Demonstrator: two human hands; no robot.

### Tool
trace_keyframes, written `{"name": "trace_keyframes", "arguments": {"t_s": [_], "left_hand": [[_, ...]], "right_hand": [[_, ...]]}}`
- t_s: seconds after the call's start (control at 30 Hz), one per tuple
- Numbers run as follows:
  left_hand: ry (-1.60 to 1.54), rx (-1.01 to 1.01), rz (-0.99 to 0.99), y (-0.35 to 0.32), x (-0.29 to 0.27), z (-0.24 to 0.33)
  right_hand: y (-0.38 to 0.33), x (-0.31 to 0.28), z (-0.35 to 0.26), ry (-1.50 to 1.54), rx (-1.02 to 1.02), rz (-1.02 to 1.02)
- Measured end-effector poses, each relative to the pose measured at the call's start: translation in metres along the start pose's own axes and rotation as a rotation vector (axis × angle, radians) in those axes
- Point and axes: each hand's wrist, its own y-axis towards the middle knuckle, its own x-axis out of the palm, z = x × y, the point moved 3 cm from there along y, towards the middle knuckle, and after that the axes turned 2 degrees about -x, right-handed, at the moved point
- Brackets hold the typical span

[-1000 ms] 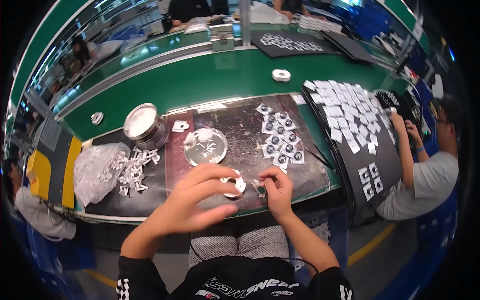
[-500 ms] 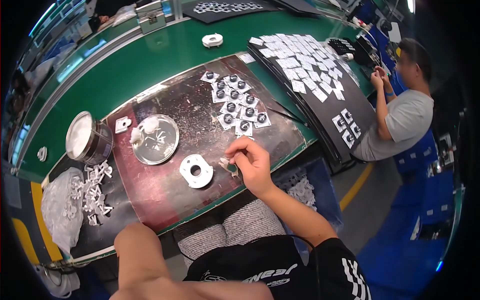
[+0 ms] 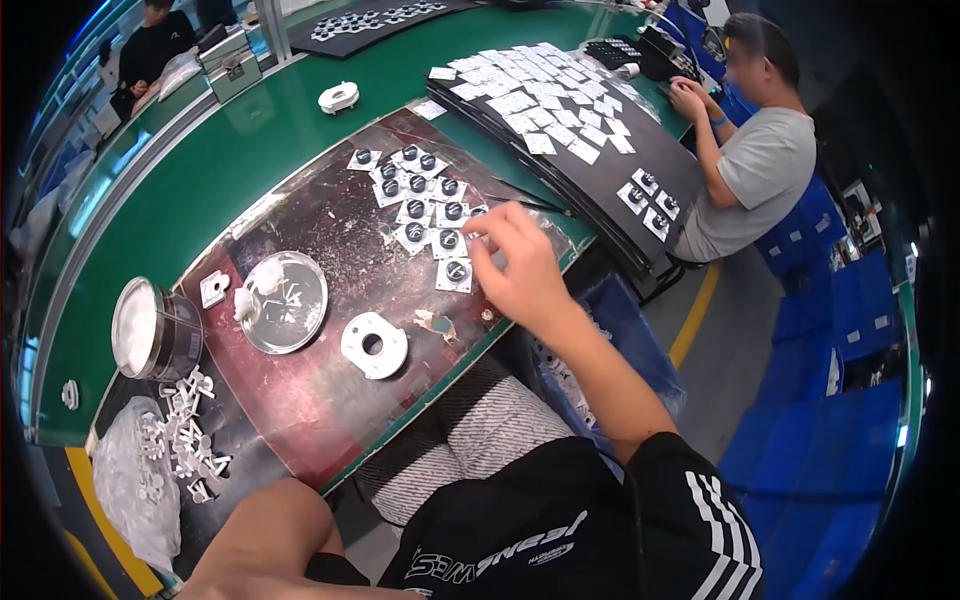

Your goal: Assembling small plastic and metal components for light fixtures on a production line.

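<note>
My right hand [image 3: 518,262] reaches over the near right edge of the worn work mat [image 3: 300,400]. Its thumb and forefinger curl together at the right side of a group of small white square boards with round black parts [image 3: 416,210]. Whatever lies between the fingertips is hidden, and the hand covers part of that group. Bent at the lower left is my left arm [image 3: 285,520]; its hand is outside the picture. A white round housing with a central hole [image 3: 390,345] lies on the mat near my lap. Beyond it to the left stands a round metal dish [image 3: 310,320] holding white pieces.
A tin [image 3: 180,345], loose white plastic parts [image 3: 190,435] and a clear bag [image 3: 135,490] sit at the left. More white squares cover a black board [image 3: 640,150] at the right, beside a seated co-worker [image 3: 755,150]. A blue-lined bin [image 3: 625,350] stands below the table edge.
My right hand has moved away from me, from beside the white housing to the group of square boards. The view has shifted too, so the table things appear farther left.
</note>
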Motion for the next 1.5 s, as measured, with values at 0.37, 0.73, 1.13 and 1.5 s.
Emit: {"name": "trace_keyframes", "arguments": {"t_s": [0.37, 0.73, 1.13, 1.5], "left_hand": [[-0.003, -0.191, 0.142, -0.008, 0.015, 0.033], [0.321, -0.262, 0.098, -0.017, 0.018, 0.038], [0.658, -0.278, 0.003, -0.027, 0.013, 0.039], [0.697, -0.257, -0.093, -0.018, 0.013, 0.037]], "right_hand": [[0.014, 0.005, 0.016, -0.120, 0.089, -0.353], [-0.007, 0.007, 0.008, 0.015, 0.039, -0.471], [-0.008, 0.025, 0.007, 0.705, 0.426, -0.379], [-0.006, 0.040, 0.013, 1.513, 0.762, -0.253]]}}
